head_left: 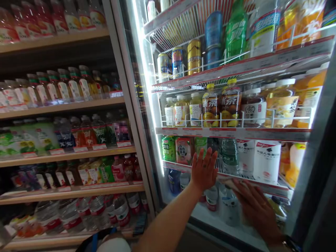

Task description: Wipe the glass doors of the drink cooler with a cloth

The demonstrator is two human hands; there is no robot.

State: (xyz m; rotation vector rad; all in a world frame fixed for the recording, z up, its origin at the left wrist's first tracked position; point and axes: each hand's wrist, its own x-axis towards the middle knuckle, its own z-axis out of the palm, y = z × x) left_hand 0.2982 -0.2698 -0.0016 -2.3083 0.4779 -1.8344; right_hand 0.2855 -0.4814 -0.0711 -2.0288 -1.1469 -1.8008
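My left hand (pixel 204 170) is raised in front of the lit drinks cooler, palm forward and fingers apart, and seems to rest flat on its glass door. It holds nothing. Behind its fingertips are a red-labelled drink bottle (pixel 184 150) and a green-labelled one (pixel 168 148). Lower and to the right, my right hand (pixel 256 206), blurred by motion, presses a thin pale cloth (pixel 231 182) against the front of the cooler. The cloth is mostly hidden under the fingers. White bottles (pixel 267 162) and a clear green-tinted bottle (pixel 229 155) stand behind the two hands.
Cooler shelves hold cans (pixel 194 57), tea bottles (pixel 210 108) and a large green soda bottle (pixel 236 31). A metal frame (pixel 131 105) separates the cooler from open wooden shelves (pixel 65 154) of bottles at left. A dark door edge (pixel 312 168) runs down the right.
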